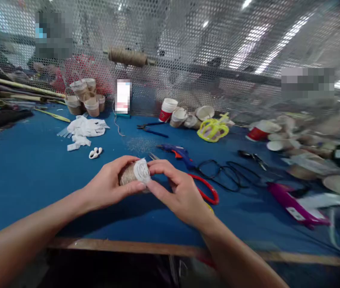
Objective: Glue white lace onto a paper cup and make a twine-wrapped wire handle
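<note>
Both my hands meet above the blue table (32, 172) near its front edge. My left hand (110, 186) is wrapped round a small cup bound in brown twine (128, 175), lying on its side. A piece of white lace (142, 171) covers the cup's end. My right hand (179, 190) pinches the edge of that lace with thumb and fingers. Just behind my hands lie a blue hot-glue gun (177, 153) and red-handled scissors (207, 188).
A metal mesh screen (188, 52) backs the table, with a twine spool (128, 57) on it. Twine-wrapped cups (84, 100), paper cups (177, 114), white lace scraps (84, 130), pliers (152, 128), a yellow crown (213, 129), black cable (227, 174) and a pink packet (296, 204) lie about. Another person sits behind the mesh.
</note>
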A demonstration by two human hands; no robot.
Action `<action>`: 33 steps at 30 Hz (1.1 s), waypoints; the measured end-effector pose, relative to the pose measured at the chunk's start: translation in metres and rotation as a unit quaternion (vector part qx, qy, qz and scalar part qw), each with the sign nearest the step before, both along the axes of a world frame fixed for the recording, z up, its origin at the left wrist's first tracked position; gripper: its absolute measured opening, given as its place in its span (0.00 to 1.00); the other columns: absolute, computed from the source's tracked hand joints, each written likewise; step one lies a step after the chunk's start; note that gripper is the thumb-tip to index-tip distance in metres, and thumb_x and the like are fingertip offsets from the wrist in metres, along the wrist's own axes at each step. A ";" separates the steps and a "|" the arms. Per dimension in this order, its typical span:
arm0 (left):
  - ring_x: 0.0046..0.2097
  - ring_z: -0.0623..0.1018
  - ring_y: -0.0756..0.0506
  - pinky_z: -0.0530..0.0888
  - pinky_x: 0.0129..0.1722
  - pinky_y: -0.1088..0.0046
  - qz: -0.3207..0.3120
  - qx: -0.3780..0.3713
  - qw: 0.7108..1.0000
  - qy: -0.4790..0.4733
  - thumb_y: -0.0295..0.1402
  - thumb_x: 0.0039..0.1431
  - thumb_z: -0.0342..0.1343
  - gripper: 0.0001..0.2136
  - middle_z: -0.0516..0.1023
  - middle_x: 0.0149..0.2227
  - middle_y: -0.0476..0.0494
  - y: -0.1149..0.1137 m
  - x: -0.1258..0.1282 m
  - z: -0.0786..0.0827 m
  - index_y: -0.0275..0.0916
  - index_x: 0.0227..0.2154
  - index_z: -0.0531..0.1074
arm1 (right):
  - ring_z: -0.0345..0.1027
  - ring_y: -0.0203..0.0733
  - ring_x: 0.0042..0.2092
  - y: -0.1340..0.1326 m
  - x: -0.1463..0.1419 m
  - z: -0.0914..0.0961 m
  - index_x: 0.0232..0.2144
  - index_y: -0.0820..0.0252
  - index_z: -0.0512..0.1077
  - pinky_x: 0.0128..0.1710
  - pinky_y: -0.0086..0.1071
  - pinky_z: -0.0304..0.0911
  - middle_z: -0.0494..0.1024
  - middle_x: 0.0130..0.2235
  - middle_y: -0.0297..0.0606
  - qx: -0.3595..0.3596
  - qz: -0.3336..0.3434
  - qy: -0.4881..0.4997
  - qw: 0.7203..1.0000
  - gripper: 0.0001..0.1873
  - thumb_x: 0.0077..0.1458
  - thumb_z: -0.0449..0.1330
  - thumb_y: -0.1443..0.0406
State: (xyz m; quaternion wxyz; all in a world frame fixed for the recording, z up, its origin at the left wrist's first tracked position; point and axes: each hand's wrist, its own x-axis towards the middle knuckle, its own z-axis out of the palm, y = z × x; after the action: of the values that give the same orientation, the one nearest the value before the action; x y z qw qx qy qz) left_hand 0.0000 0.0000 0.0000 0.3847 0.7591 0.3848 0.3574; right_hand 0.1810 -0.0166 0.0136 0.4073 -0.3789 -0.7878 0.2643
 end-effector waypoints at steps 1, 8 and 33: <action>0.40 0.73 0.45 0.70 0.39 0.69 0.000 0.008 1.000 0.006 0.43 0.50 0.57 0.24 0.72 0.42 0.41 -0.001 -0.001 -0.001 0.36 0.47 0.64 | 0.68 0.41 0.43 0.001 0.001 -0.001 0.31 0.60 0.68 0.48 0.41 0.60 0.74 0.39 0.42 -0.007 -0.007 0.001 1.000 0.04 0.51 0.57 0.66; 0.40 0.72 0.44 0.70 0.40 0.66 0.008 0.027 0.999 0.030 0.43 0.45 0.60 0.26 0.73 0.42 0.41 -0.003 -0.003 -0.003 0.36 0.46 0.64 | 0.68 0.40 0.41 0.001 0.001 -0.003 0.30 0.58 0.68 0.42 0.38 0.65 0.74 0.37 0.39 -0.037 -0.024 0.029 0.999 0.05 0.54 0.54 0.64; 0.35 0.73 0.47 0.69 0.37 0.68 -0.028 -0.328 0.919 -0.216 0.47 0.51 0.54 0.23 0.72 0.41 0.40 -0.007 0.005 -0.010 0.35 0.44 0.65 | 0.63 0.45 0.50 -0.004 -0.005 -0.003 0.40 0.58 0.67 0.49 0.46 0.60 0.70 0.46 0.44 0.143 -0.079 -0.021 0.986 0.11 0.54 0.55 0.63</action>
State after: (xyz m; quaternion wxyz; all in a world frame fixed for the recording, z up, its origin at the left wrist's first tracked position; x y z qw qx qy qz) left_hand 0.0050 -0.0075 -0.0098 0.6958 0.5049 0.3665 0.3558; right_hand 0.1759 -0.0210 0.0108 0.4605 -0.3834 -0.7933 0.1078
